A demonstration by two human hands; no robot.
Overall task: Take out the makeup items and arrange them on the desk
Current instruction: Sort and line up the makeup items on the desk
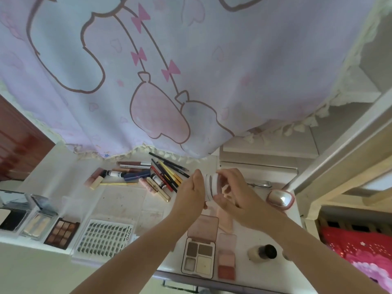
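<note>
Makeup items: most already lie out on the desk [118, 200]; one small white jar [212, 187] is held above it, between both hands, over the desk's right half.
Jar position: it lies on its side in the air, its long axis running roughly left to right, its ribbed end toward the left hand.
Left hand [191, 194]: palm and fingers wrap the jar's left end; it grips the jar, thumb up beside it.
Right hand [231, 192]: fingers curl over the jar's right end from above; it holds the same jar, as if to twist or steady it.
Nearer hand: neither; the jar sits evenly between the two, touching both.
Pencil pile [167, 172]: liners, tubes and mascaras are heaped near the desk's far edge, just left of the hands.
Lash tray [104, 236]: lies at the near edge, left of centre, beside a brown eyeshadow palette [62, 232] and two open compacts toward the left corner.
Four-pan palette [199, 253]: open at the near edge, below the hands, with a blush duo [226, 262] just beside it on the right.
Dark-capped bottle [263, 252]: lies near the right near corner.
Pink-rimmed compact [280, 199]: rests by the right edge.
Coming move, as I judge it: setting the jar down on a bare patch, probably straight below the hands.
</note>
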